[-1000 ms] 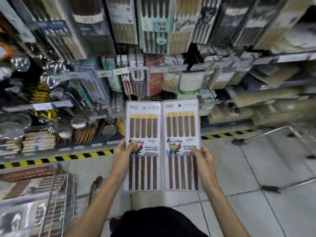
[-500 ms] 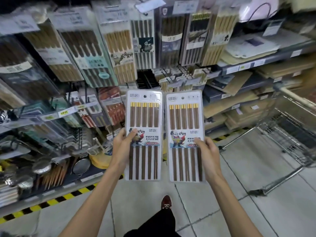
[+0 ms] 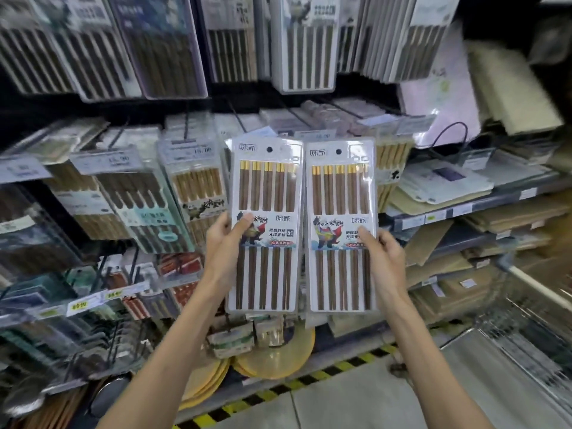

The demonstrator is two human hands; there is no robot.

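The left hand (image 3: 223,243) gripped one chopstick pack (image 3: 265,224), the right hand (image 3: 383,255) the other pack (image 3: 340,224), upright side by side before the shelf (image 3: 464,209), likely for comparison

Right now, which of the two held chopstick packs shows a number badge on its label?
The pack in the left hand: a dark 5 badge sits at its label's right edge. On the other pack, the right hand covers that spot.
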